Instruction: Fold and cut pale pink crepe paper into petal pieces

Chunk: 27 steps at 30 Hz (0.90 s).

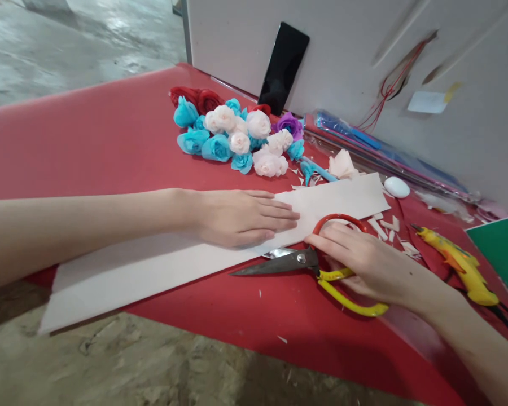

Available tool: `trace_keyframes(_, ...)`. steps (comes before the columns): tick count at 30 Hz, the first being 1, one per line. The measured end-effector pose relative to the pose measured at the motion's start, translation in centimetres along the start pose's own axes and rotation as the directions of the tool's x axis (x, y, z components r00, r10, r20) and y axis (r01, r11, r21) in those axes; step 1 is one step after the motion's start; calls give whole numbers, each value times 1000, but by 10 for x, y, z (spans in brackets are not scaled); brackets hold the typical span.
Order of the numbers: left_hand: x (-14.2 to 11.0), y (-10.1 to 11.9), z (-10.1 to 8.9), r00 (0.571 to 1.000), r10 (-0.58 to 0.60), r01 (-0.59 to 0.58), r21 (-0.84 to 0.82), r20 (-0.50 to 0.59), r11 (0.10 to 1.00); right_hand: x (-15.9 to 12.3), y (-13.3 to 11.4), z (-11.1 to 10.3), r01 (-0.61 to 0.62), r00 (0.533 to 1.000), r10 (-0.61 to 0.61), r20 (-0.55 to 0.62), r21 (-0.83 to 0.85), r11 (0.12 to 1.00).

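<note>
A long white paper strip (122, 287) lies slantwise over the red table cover, its left end jutting past the front edge. My left hand (241, 217) rests flat on the strip with fingers stretched out to the right. In my right hand (364, 259) is a pair of scissors (288, 264) with one red and one yellow handle. The scissors' blades stand apart at the strip's lower edge, and one blade is partly hidden by the paper. The fingers of my right hand pass through the handles and are partly covered.
Blue, white, red and purple paper flowers (239, 141) are heaped behind the strip. A black phone (283, 67) leans on the pale panel. To the right lie a yellow glue gun (457, 265), a white oval object (397, 187) and paper scraps (379, 228). A green board (502, 254) stands at the right edge.
</note>
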<state>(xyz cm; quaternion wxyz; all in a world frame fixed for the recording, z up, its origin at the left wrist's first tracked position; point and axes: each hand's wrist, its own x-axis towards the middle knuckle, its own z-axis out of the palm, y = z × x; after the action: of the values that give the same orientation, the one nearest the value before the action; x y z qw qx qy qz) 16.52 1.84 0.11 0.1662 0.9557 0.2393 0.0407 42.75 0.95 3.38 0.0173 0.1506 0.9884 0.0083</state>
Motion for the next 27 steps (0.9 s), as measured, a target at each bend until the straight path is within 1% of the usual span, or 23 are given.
trace_keyframes(6,0,-2,3,1000,23,-23,19,-16,1000,-1,3,-2,-20,1000,19,2,47,999)
trace_keyframes(10,-1,-1,3,999,34,-33,43,-18,999,-2,5,-2,7,1000,-6,-17,57,998)
trace_keyframes(13,-1,-1,3,999,34,-33,47,-21,998,-3,7,-3,1,1000,1,-18,72,997)
trace_keyframes(20,-2,-3,4,999,41,-39,71,-24,997,1,2,-6,-36,996,26,89,114,993)
trace_keyframes(24,-2,-1,4,995,73,-64,114,-73,991,1,-1,-7,-82,990,68,122,117,990)
trace_keyframes(27,-6,4,0,993,66,-56,98,-99,994,0,-2,-7,-102,985,86,148,109,989)
